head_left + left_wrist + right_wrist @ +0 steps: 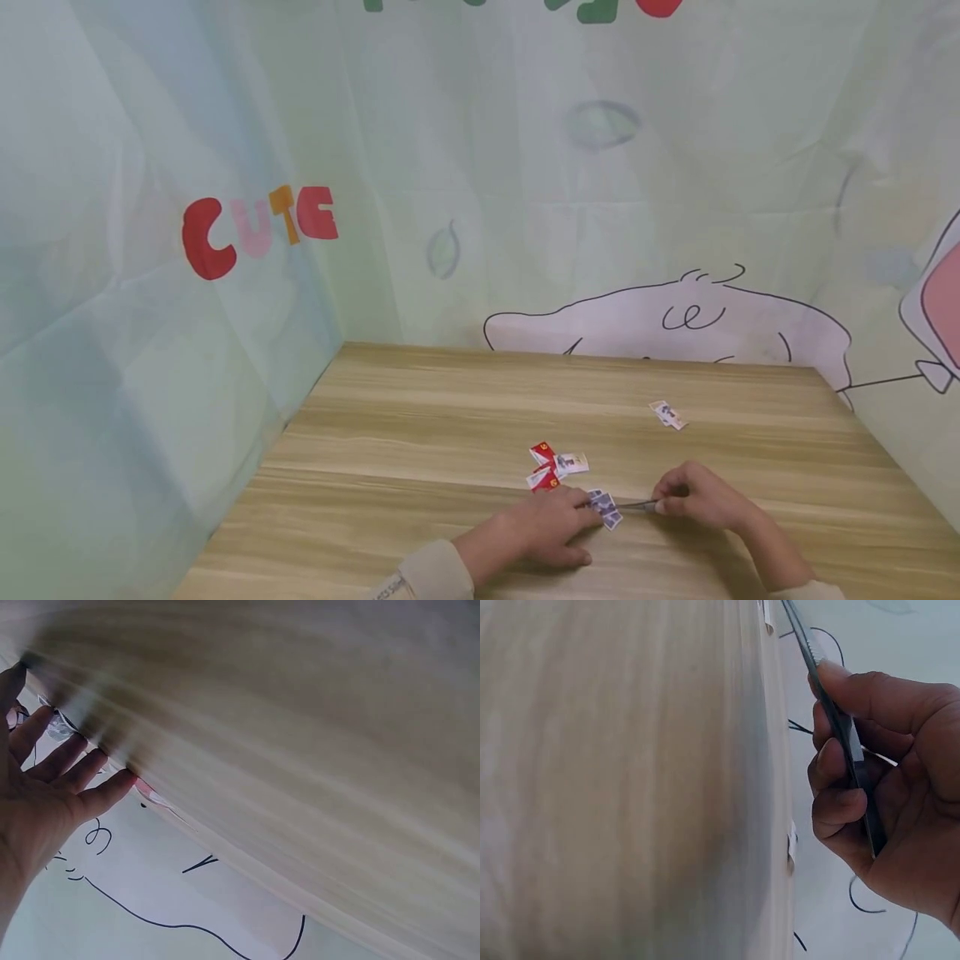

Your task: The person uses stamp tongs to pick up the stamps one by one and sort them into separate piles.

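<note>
The right hand (701, 497) pinches tweezers (637, 505) — tips at the purple cards (606, 510) on the near surface (360, 533); the left hand (551, 529) lies spread beside them — too light a press could let a tug scatter them.

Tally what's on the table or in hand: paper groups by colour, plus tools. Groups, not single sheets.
Mixed red-and-pale paper group: 1
Purple paper group, at the left hand: 1
Pale paper group: 1
Tweezers, in the right hand: 1
Total: 4
</note>
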Demonstrator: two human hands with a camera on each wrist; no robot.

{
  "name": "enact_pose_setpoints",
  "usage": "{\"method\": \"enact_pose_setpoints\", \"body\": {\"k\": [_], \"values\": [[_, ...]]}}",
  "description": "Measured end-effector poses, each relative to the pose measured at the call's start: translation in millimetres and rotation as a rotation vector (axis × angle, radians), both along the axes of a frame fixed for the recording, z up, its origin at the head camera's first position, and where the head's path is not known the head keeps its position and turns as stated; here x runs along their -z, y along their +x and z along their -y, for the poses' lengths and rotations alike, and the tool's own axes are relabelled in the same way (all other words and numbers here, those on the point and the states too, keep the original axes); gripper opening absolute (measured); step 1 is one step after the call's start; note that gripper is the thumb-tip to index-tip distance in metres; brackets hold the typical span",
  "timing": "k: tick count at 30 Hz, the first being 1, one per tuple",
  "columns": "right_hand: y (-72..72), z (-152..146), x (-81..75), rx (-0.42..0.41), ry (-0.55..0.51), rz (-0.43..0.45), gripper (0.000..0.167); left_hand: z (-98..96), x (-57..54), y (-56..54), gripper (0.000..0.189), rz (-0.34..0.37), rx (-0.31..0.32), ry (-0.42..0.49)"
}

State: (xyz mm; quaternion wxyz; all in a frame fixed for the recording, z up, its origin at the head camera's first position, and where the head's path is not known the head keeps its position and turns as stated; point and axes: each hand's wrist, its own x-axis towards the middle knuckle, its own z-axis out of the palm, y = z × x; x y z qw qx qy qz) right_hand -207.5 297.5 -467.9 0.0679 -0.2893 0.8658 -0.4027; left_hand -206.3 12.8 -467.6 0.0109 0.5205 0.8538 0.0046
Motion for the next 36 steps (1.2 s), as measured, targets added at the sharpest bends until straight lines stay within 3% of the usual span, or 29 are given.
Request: {"method": "enact_pose_setpoints", "body": {"k": [5, 20, 28, 36], "values": [[5.2, -8.7, -6.2, 0.012, -0.044, -0.057, 0.007, 0.9, -2.6, -1.7, 0.05, -0.021, 0.023, 0.025], [8.3, -21.8, -8.2, 0.062, -0.083, 0.02, 0.006, 3.0, -3.8, 1.9, 0.039, -0.082, 0.026, 0.029], [7.6, -23.6, -8.3, 0.159, -0.033, 0.025, 0.008, -3.0, -5.3, 7.3, 0.044, -0.08, 0.037, 0.007], [-0.1, -25.1, -9.1, 0.293, 0.011, 0.024, 0.01, -7.8, -4.9, 11.6, 0.052, -0.029, -0.026, 0.001]]}}
